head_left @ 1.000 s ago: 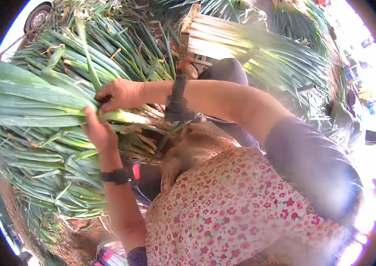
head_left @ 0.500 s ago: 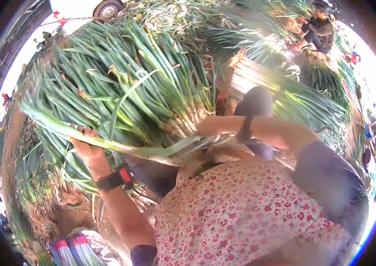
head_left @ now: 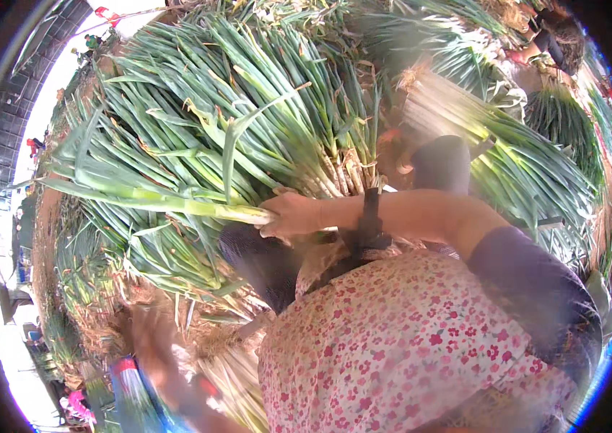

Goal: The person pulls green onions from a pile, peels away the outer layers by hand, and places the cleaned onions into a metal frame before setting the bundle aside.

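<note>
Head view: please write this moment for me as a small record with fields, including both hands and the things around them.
Right hand: right hand closed on the pale end of a long green onion stalk
Stalk direction: leaves pointing left
Left hand: left hand blurred, at lower left; grip cannot be told
Near left hand: wrapped bundle with a red band
Beyond the stalk: large heap of green onions
Clothing: flowered apron

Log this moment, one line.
right hand: holds long green-leaved stalk by pale end | left hand: blurred, lower left, grip unclear
</note>
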